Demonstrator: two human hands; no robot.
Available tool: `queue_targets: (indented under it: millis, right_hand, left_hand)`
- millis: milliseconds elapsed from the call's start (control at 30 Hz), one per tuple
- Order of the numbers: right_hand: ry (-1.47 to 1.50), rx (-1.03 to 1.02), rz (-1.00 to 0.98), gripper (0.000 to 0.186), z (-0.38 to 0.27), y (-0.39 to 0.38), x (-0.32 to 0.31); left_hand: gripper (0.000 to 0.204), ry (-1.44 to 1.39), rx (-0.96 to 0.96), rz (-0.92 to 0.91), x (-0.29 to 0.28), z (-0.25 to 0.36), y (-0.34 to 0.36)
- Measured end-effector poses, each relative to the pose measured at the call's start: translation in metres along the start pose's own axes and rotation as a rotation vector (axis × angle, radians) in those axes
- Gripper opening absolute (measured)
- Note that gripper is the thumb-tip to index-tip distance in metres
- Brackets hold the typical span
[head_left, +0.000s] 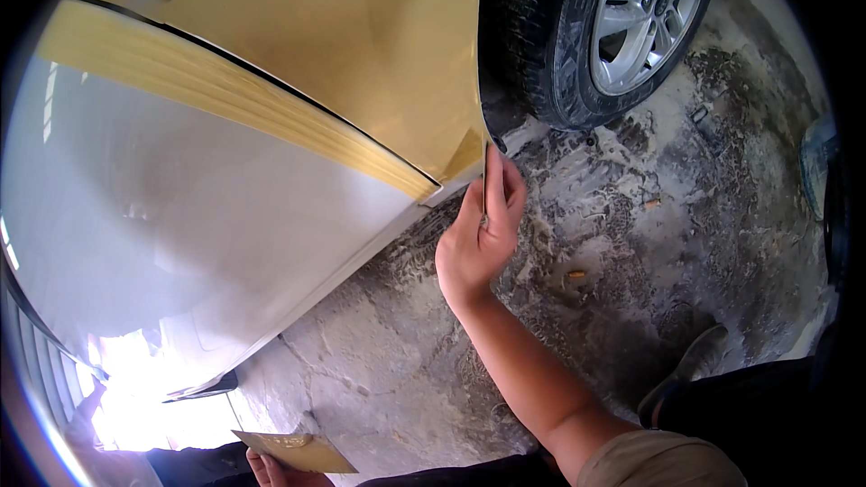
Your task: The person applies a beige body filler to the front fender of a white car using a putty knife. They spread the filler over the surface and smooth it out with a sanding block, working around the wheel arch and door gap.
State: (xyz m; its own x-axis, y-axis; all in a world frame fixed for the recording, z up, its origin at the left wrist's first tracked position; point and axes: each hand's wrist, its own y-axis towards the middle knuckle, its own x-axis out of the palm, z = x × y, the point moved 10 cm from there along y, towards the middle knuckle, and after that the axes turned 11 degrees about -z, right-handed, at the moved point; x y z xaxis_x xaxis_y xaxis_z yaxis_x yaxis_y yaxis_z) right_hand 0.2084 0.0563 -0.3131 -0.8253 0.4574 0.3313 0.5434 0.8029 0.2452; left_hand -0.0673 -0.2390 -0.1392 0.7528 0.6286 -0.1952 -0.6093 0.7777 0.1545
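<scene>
My right hand [478, 230] reaches up to the lower rear corner of a tan car panel [352, 45], its fingers closed around a thin edge or flat piece there that I cannot make out. Yellow masking tape [216, 108] runs along the seam beside a pale grey car panel [198, 198], and a small tape piece [462, 155] covers the corner above my fingers. At the bottom, my left hand [269, 471] grips a tan sheet [307, 452], probably paper; part of that hand is hidden.
A car wheel [550, 54] with a silver rim stands at the upper right. The mottled concrete floor [631, 243] has small orange scraps [575, 275]. My shoe [695, 352] is at the lower right, and a blue-grey object [812, 162] lies at the right rim. Bright light enters at lower left.
</scene>
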Motion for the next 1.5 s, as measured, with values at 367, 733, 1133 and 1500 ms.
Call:
queue_targets:
  millis: [367,733,1133,1500]
  right_hand:
    - [-0.105,-0.105,0.041,0.042,-0.013,-0.019,0.038]
    - [0.031,0.000,0.035,0.040,-0.006,0.007,0.001]
    - [-0.187,-0.187,-0.039,0.045,-0.018,-0.026,0.039]
    - [-0.054,-0.006,0.033,0.037,-0.009,0.007,-0.006]
  left_hand:
    - [0.037,-0.015,-0.011,-0.040,0.008,-0.004,0.006]
    - [0.040,-0.111,-0.034,-0.103,0.014,-0.007,0.003]
    - [0.034,0.492,0.064,-0.076,0.027,0.011,-0.001]
    - [0.032,0.220,0.010,-0.045,0.027,0.008,-0.004]
